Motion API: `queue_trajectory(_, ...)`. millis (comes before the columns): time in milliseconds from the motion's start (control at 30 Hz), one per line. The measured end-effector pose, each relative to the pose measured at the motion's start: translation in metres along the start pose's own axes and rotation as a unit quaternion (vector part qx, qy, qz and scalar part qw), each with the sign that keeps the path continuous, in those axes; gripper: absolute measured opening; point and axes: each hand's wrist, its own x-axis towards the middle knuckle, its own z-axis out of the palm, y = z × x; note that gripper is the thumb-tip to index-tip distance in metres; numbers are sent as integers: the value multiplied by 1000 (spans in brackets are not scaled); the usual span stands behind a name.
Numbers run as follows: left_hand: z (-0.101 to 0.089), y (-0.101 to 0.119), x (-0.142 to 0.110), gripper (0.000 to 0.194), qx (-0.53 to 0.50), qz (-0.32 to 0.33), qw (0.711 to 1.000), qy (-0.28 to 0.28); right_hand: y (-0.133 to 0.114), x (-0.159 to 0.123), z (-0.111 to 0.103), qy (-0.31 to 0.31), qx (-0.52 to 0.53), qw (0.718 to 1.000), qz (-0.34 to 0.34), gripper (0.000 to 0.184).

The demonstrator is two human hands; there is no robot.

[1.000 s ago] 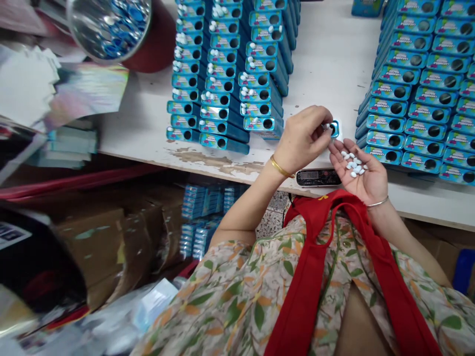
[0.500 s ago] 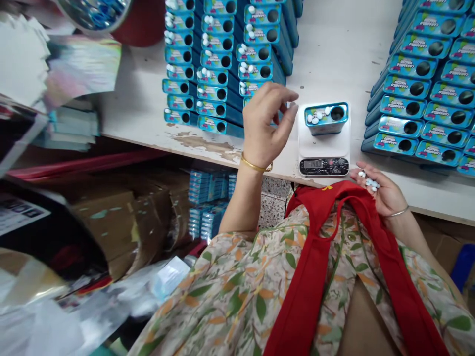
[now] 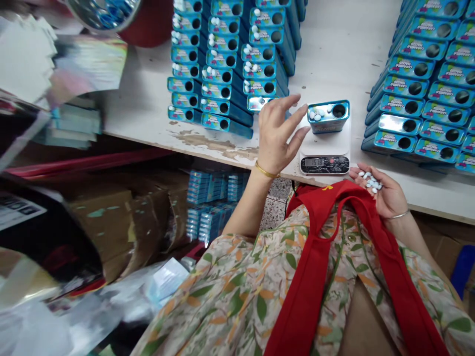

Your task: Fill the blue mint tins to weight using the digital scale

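A blue tin (image 3: 328,127) stands upright on the white kitchen scale (image 3: 343,147), with several small white candies (image 3: 317,116) on its top beside a round hole. My left hand (image 3: 278,129), wearing a gold bangle, is just left of the tin with its fingers spread and nothing visible in them. Its fingertips are close to the tin's left edge; I cannot tell if they touch it. Palm up at the table's front edge, my right hand (image 3: 389,197) cups several loose white candies (image 3: 373,183). The scale's display is lit, its digits hard to read.
Rows of blue tins (image 3: 222,91) stand to the left, many with white candies on top. More tins (image 3: 408,105) with open holes fill the right side. A round container (image 3: 129,22) of blue pieces is at the back left. Cardboard boxes (image 3: 107,222) sit below the table.
My left hand has moved right, closer to the tin on the scale, and its fingers have spread. The scale's reading has changed. My right hand stays nearly still with the candies.
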Motion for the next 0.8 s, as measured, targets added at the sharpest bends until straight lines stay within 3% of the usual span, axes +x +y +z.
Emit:
queue_trajectory(200,8,29,3,56,32,13,999,-6,2,1,3,-20,9,1000,2,18)
queue_trajectory(400,15,52,24,53,1,0,999,-37,2,7,13,-70,25,997,9,21)
queue_trajectory(667,22,53,29,62,48,43,998,-16,-2,12,40,-122,57,991,2,26)
queue_trajectory(800,12,60,26,64,32,28,999,-30,-3,12,51,-125,66,990,3,27)
